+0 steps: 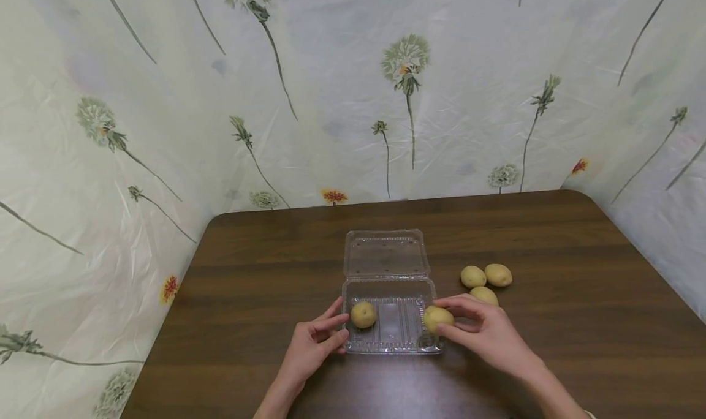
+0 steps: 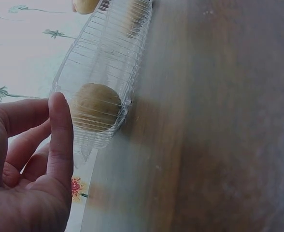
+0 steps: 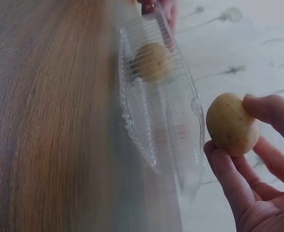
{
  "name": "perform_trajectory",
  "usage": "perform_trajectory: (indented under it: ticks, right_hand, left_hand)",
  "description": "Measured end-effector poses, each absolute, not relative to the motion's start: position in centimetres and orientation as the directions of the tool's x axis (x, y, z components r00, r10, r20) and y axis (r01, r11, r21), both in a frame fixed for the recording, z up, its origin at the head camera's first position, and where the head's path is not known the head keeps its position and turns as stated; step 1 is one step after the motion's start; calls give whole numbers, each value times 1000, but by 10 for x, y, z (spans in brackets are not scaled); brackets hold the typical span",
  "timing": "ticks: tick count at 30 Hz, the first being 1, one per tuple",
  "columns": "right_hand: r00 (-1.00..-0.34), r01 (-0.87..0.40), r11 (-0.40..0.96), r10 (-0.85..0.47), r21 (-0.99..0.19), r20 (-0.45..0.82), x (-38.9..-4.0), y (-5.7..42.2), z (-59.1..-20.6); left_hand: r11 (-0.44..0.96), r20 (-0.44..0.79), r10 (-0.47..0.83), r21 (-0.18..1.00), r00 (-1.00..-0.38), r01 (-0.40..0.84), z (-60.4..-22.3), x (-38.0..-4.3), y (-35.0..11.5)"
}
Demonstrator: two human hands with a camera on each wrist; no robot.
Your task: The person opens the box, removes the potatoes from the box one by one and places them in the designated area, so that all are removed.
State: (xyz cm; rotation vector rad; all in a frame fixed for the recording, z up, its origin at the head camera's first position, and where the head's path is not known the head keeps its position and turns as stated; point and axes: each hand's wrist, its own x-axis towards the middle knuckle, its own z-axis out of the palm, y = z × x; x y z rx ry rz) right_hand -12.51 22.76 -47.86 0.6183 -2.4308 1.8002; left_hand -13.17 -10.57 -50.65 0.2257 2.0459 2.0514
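Observation:
A clear plastic clamshell container (image 1: pixel 390 348) lies on the table with its lid (image 1: pixel 386 256) folded back, away from me. One potato (image 1: pixel 363 315) sits inside at the left end. My left hand (image 1: pixel 314 343) holds the container's left rim between thumb and fingers; the left wrist view shows the thumb (image 2: pixel 61 130) at that edge. Another potato (image 3: pixel 232 124) is pinched between the thumb and fingers of my right hand (image 1: pixel 488 333), over the container's right end. Just behind the right hand lies a potato (image 1: pixel 485 295), partly hidden by it.
Two more potatoes, one at the left (image 1: pixel 472 276) and one at the right (image 1: pixel 499 275), lie farther back, right of the container. The brown wooden table (image 1: pixel 265 272) has rounded far corners. Pale cloth (image 1: pixel 331 100) printed with dandelions hangs behind it and along both sides.

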Motion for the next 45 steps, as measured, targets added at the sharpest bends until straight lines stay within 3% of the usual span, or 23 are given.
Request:
perform_trajectory:
  ticks: [26, 45]
  right_hand:
    - [-954, -269, 243, -200, -932, 224, -115, 239, -487]
    - [-956, -290, 305, -137, -907, 260, -110, 255, -490]
  left_hand:
    - [-18, -54, 282, 998, -958, -62, -505, -130, -107]
    - [-5, -53, 278, 998, -959, -56, -508, -131, -106]
